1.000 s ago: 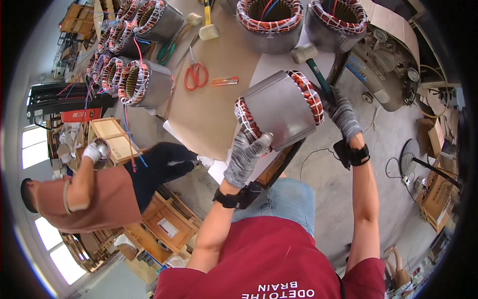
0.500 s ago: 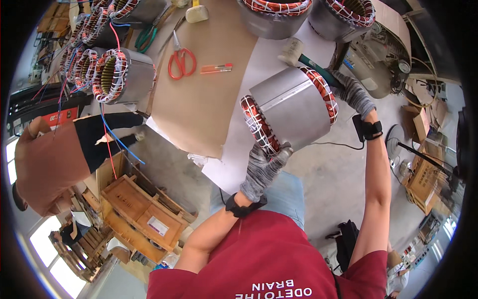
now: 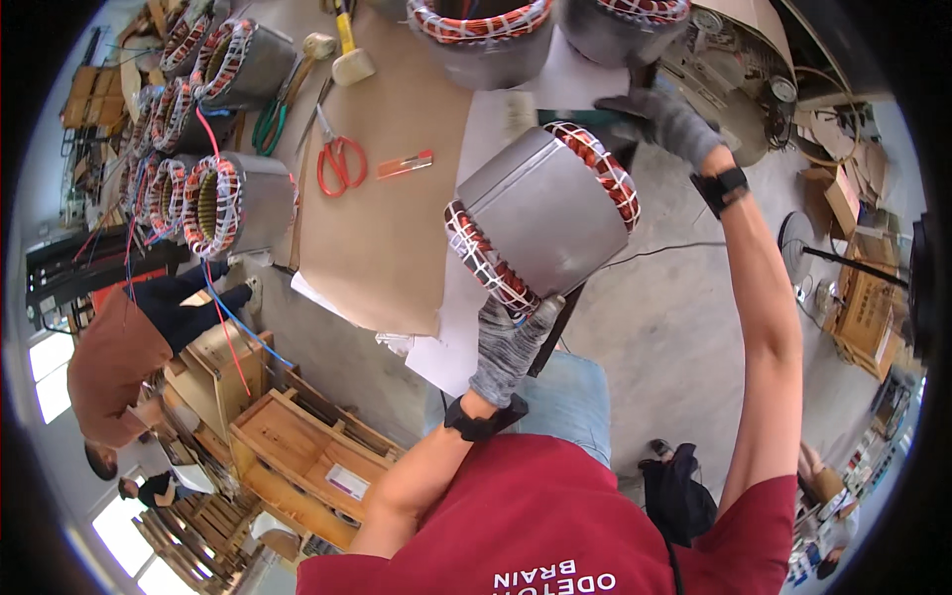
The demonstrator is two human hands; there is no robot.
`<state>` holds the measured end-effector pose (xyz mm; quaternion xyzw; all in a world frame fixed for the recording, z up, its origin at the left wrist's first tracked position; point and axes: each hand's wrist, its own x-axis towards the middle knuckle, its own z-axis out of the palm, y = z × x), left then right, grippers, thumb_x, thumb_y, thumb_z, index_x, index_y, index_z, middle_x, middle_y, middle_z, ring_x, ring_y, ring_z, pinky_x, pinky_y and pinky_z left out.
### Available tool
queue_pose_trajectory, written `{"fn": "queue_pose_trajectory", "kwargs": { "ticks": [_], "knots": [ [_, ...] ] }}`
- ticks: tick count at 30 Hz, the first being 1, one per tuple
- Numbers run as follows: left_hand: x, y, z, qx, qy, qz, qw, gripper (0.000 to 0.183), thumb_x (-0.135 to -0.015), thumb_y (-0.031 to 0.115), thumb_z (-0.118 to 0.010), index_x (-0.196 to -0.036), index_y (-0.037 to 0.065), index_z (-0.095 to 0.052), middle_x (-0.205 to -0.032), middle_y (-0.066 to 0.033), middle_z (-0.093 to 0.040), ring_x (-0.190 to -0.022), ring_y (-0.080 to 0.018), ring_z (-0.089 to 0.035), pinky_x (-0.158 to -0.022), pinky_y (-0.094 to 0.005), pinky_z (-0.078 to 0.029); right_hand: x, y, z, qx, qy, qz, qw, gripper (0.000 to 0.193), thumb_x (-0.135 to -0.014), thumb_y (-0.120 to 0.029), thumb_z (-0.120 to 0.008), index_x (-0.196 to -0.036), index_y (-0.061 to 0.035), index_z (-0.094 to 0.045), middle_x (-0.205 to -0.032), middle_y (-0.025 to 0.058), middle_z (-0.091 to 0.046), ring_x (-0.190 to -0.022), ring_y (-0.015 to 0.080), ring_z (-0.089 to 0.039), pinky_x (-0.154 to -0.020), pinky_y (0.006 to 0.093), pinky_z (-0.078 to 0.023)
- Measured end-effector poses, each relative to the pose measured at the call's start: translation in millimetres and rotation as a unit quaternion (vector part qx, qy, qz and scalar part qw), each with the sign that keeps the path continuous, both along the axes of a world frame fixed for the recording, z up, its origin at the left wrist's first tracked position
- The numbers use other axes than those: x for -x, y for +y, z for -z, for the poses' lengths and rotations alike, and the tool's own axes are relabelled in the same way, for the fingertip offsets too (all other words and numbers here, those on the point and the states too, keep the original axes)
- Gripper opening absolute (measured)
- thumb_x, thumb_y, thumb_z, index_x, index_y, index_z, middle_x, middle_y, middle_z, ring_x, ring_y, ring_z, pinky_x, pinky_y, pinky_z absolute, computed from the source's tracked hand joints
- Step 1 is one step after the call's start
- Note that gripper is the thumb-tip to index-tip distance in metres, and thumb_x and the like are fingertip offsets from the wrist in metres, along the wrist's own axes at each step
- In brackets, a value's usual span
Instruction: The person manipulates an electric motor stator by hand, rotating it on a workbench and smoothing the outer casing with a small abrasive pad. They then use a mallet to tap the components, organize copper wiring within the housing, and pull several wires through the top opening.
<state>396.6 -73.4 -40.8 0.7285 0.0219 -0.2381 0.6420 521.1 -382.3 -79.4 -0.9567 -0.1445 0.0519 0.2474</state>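
A motor stator, a grey steel cylinder with white-laced copper windings at both ends, lies on its side at the table's near right edge. My left hand, in a grey knit glove, grips its near left rim beneath the laced winding. In my right hand, also gloved, is a mallet with a pale head and a dark green handle. The mallet is smeared by motion and sits just beyond the stator's far side; part of its handle is hard to make out. Whether it touches the stator I cannot tell.
Red-handled scissors, a small orange-clear packet and a yellow-handled mallet lie on brown paper. Several more stators stand left and at the back. A person is at the far left, near wooden crates.
The view has shifted, so the table things sit further left or lower. My right hand has swung the mallet leftward relative to the stator; my left hand stays on the rim.
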Motion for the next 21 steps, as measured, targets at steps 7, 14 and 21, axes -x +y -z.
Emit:
{"fn": "queue_pose_trajectory", "kwargs": {
  "ticks": [7,14,21],
  "knots": [
    [1,-6,-5,0.049,0.027,-0.015,0.998,0.020,-0.075,0.015,-0.065,-0.089,0.003,-0.056,-0.071,-0.0002,-0.058,-0.062,-0.0076,-0.052,-0.059,-0.0231,-0.043,-20,27,16,0.080,-0.248,0.048,0.964,0.045,-0.073,-0.013,-0.062,-0.116,-0.0147,-0.050,-0.110,0.0106,-0.052,-0.102,0.0279,-0.048,-0.085,0.0363,-0.040],
    [-8,9,-12,0.035,0.046,-0.011,0.998,0.020,-0.077,0.018,-0.063,-0.088,0.004,-0.056,-0.075,0.0002,-0.058,-0.063,-0.0071,-0.051,-0.057,-0.0229,-0.042,135,122,-7,-0.367,-0.016,0.353,0.860,0.042,-0.094,-0.036,-0.028,-0.100,-0.0039,-0.055,-0.079,0.0016,-0.053,-0.069,0.0105,-0.046,-0.064,0.0234,-0.040],
    [-9,71,-43,-0.005,0.173,-0.043,0.984,0.033,-0.080,0.028,-0.060,-0.101,0.002,-0.054,-0.089,-0.0018,-0.057,-0.082,-0.0093,-0.053,-0.074,-0.0250,-0.043,151,160,-47,-0.592,0.307,0.359,0.653,0.049,-0.092,-0.045,-0.028,-0.108,-0.0051,-0.052,-0.094,0.0014,-0.057,-0.087,0.0097,-0.051,-0.080,0.0206,-0.038]
  ]
}}
